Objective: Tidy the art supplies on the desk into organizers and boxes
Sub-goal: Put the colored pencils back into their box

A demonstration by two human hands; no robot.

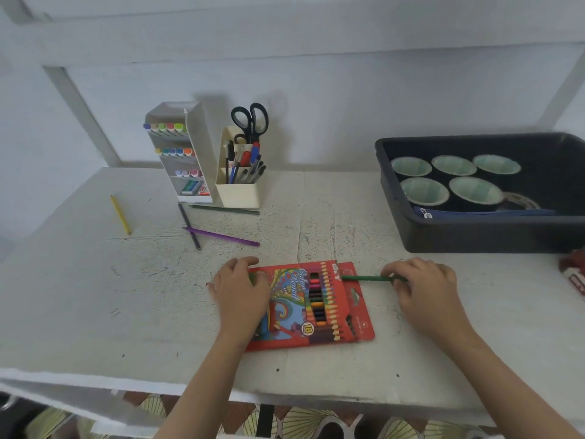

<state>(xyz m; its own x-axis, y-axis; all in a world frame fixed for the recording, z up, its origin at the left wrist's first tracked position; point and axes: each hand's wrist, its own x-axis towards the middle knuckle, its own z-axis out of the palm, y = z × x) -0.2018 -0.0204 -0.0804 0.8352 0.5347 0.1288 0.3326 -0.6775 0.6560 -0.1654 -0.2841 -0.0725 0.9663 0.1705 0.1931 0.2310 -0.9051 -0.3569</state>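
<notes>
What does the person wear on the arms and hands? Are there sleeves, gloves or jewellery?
Nothing worn is visible. The left hand and the right hand have no glove, ring or bracelet that I can see, and no watch shows at the wrists. The left forearm and the right forearm are uncovered to the picture's lower edge; no sleeve shows.

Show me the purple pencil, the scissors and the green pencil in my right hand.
purple pencil (221, 236), head view, middle of its shaft.
scissors (250, 122), head view, where the two black handle loops meet.
green pencil (364, 278), head view, middle of the exposed shaft.
</notes>
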